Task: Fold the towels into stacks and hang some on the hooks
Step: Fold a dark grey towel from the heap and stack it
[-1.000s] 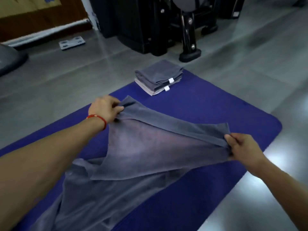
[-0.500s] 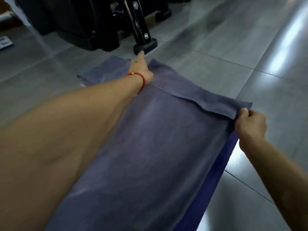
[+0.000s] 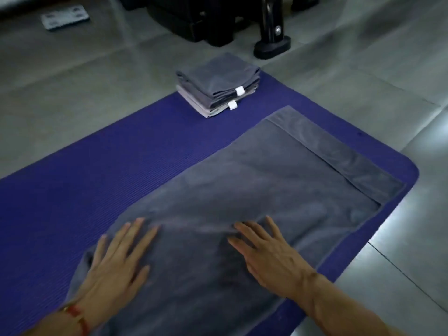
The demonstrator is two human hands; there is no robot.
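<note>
Grey terry under both palms: the left hand, with a red cord bracelet at the wrist, lies flat with fingers spread near the towel's left edge; the right hand lies flat likewise, fingers spread and pointing away, toward the middle of the cloth. Neither pinches anything; both press down, by the look of it to smooth the nap and pin the near end so the cloth lies true before a fold. Large dark grey terry towel is laid out lengthwise on the blue ribbed foam exercise mat, running from the hands toward the mat's far right corner. Its far end carries a narrow band turned back over itself, parallel to the end edge, so one layer sits on another there. A soft ripple crosses the cloth just ahead of the fingertips, which would explain the pressing. Stack of folded grey towels with small white tags showing sits at the mat's far edge, well apart from the spread towel, out of the working area. Beyond lie the grey tiled floor, black machine bases and a pale flat plate. No hooks in view.
</note>
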